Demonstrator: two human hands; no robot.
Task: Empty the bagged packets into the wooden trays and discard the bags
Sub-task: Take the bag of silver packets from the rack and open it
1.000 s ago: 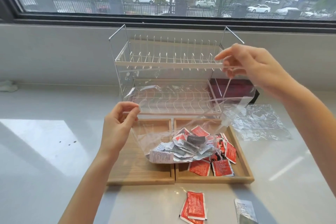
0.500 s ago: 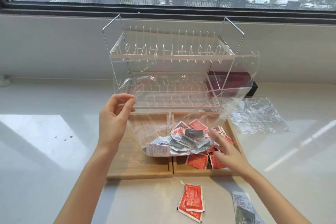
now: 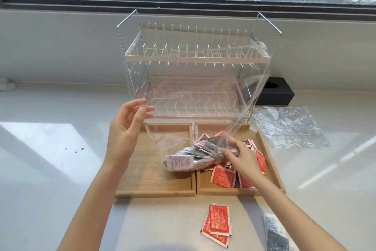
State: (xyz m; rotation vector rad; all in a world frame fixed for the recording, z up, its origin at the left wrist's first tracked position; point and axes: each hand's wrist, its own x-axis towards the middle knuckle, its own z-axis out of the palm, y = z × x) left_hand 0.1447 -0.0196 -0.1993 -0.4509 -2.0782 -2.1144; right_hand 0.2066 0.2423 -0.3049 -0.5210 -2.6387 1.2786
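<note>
A: Item one, largest: what stands beyond our hands?
B: A two-tier dish rack (image 3: pixel 195 59). Below it, under our hands, two wooden trays (image 3: pixel 154 181).
A: Item two?
B: The clear bag (image 3: pixel 203 96), upright over the trays. Our left hand (image 3: pixel 124 134) pinches its top edge; our right hand (image 3: pixel 242 157) grips its bottom among the packets.
A: Item three?
B: Silver packets (image 3: pixel 183 161) bunched in the bag; red packets (image 3: pixel 222 177) in the right tray under our right hand.
</note>
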